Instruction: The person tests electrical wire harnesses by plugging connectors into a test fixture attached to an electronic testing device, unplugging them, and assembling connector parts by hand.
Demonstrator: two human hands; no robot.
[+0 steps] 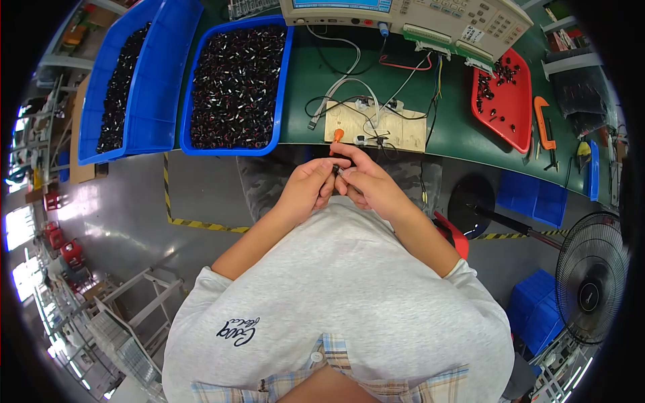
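Note:
Just in front of the bench edge, my two hands meet over my lap. My left hand (309,185) is closed, its thumb and fingers pinching a small dark electronic part (337,170). From the other side my right hand (369,185) grips the same part, thumb against fingers, with the index finger reaching forward. Most of the part is covered by my fingertips, so its exact kind cannot be made out. Right ahead of the fingers is an orange knob (338,135) on a wooden board (406,133) that carries wires and small clamps.
A blue tray (279,121) full of small black parts sits left on the green bench (306,87), beside another blue bin (158,80). A bench meter (443,23) stands at the back. To the right are a red tray (517,131), an orange tool (541,121) and a fan (591,279).

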